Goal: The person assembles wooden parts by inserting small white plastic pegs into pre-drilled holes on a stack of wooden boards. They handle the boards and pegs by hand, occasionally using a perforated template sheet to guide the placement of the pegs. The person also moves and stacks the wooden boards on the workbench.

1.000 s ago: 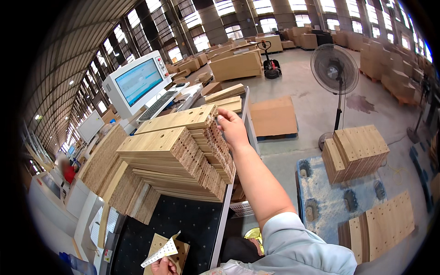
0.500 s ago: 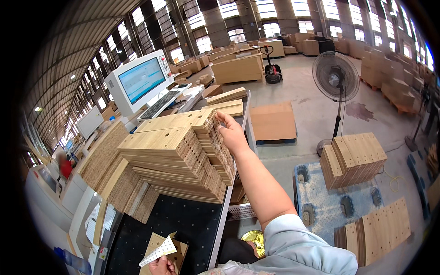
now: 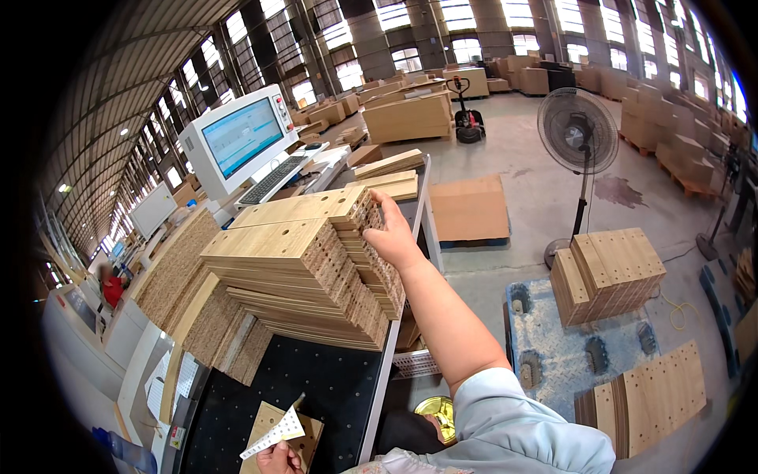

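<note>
My right hand (image 3: 392,235) rests against the drilled end of a tall stack of wood-grain boards (image 3: 296,207), thumb and fingers spread apart. A second stack of the same boards (image 3: 264,241) stands directly beside it, on the near side. Low in the view, my left hand (image 3: 279,459) is closed on a curled white sheet of labels (image 3: 274,437). Under that sheet lies a small wooden board (image 3: 309,433) with holes, on the black table top (image 3: 316,379).
Left of the stacks are raw-edged chipboard piles (image 3: 178,272). A computer monitor (image 3: 241,138) and keyboard (image 3: 272,180) stand beyond. To the right are a standing fan (image 3: 579,130) and a blue pallet (image 3: 553,332) with board stacks. A pallet truck (image 3: 469,122) is farther back.
My right thumb has spread away from the fingers, and the hand has shifted slightly along the board ends. The left hand still holds the label sheet in the same place.
</note>
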Available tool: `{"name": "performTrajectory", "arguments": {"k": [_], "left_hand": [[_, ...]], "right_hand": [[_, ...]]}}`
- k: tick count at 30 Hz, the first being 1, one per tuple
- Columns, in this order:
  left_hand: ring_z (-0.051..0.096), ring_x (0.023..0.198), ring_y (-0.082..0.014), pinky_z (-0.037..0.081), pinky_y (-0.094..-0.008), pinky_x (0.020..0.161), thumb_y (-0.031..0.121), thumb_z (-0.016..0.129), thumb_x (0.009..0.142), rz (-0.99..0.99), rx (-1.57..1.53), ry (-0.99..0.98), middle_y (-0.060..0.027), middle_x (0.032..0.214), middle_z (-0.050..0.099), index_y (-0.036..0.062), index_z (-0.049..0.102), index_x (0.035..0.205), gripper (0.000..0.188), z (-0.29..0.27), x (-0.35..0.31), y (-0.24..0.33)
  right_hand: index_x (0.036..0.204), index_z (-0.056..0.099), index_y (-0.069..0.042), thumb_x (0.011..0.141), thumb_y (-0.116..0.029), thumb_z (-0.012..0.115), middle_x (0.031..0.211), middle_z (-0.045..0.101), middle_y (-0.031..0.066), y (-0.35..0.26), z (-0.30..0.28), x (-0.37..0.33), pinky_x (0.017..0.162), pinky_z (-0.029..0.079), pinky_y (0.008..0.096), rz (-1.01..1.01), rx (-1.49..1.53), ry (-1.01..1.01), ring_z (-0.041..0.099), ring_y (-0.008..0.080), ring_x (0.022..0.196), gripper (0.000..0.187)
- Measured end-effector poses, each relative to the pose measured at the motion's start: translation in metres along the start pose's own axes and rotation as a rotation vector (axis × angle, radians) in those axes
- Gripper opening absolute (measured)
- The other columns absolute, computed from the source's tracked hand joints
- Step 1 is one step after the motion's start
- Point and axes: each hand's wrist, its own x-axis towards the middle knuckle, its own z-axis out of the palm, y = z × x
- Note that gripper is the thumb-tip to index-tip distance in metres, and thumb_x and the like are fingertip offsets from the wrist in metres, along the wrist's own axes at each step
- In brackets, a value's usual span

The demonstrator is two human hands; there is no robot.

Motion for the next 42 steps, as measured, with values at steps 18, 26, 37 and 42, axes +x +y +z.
{"name": "performTrajectory", "arguments": {"k": [18, 26, 37, 42], "left_hand": [[0.043, 0.049, -0.0097, 0.036, -0.0217, 0.044, 0.007, 0.059, 0.085, -0.12, 0.06, 0.173, -0.002, 0.064, 0.049, 0.0022, 0.055, 0.079, 0.009, -0.007, 0.004, -0.008], [0.043, 0.05, -0.0089, 0.035, -0.0207, 0.044, 0.005, 0.057, 0.085, -0.063, 0.046, 0.132, -0.0017, 0.065, 0.049, 0.0023, 0.055, 0.082, 0.004, -0.007, 0.004, -0.007], [0.042, 0.051, -0.0078, 0.034, -0.0192, 0.044, 0.005, 0.054, 0.087, -0.067, 0.053, 0.062, 0.0, 0.064, 0.047, 0.0037, 0.053, 0.088, 0.002, -0.003, 0.006, -0.011], [0.041, 0.05, -0.0075, 0.033, -0.019, 0.043, 0.006, 0.054, 0.087, -0.042, 0.046, 0.059, 0.0003, 0.064, 0.047, 0.0045, 0.054, 0.088, 0.002, -0.003, 0.004, -0.008]], "right_hand": [[0.139, 0.026, -0.002, 0.055, -0.012, 0.079, 0.135, 0.035, 0.0191, -0.003, -0.001, 0.024, 0.105, 0.028, 0.034, 0.143, 0.135, -0.078, 0.035, 0.0285, 0.127, 0.1], [0.14, 0.026, -0.004, 0.055, -0.01, 0.079, 0.136, 0.034, 0.0181, -0.006, -0.009, 0.017, 0.103, 0.031, 0.0356, 0.203, 0.277, -0.037, 0.032, 0.0281, 0.128, 0.1], [0.101, 0.056, -0.004, 0.083, -0.016, 0.063, 0.089, 0.059, 0.0049, 0.016, -0.019, 0.0, 0.067, 0.052, 0.029, 0.666, 0.874, -0.064, 0.058, 0.014, 0.074, 0.023], [0.085, 0.057, -0.005, 0.085, -0.012, 0.058, 0.073, 0.058, 0.0035, -0.01, -0.018, 0.006, 0.053, 0.053, 0.0302, 0.718, 0.916, -0.08, 0.056, 0.0125, 0.058, 0.007]]}}
